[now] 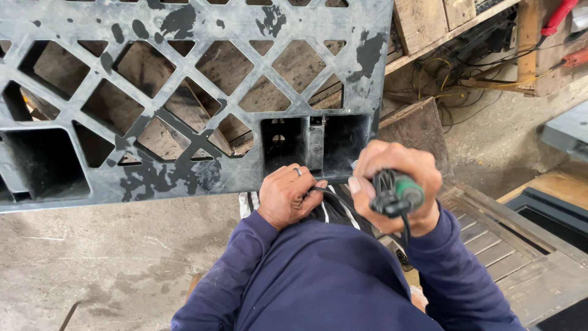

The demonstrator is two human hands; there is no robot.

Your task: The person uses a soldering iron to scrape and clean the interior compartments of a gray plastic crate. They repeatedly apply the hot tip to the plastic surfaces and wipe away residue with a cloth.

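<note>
Dark blue sleeves (318, 282) are seen closest, low in the view. A green and black power tool (397, 193) is gripped tight by the right hand (398, 184), and its black cord (405, 228) is seen hanging down from it. The left hand (286, 196) is curled shut, with a thin black wire (318, 190) pinched at the fingertips and a ring worn on one finger. Both hands are held just below a big grey plastic pallet (184, 92) full of diamond holes, which is stood on its edge. A concrete floor (110, 257) is seen below, and wooden boards (490, 239) are laid at the right.
</note>
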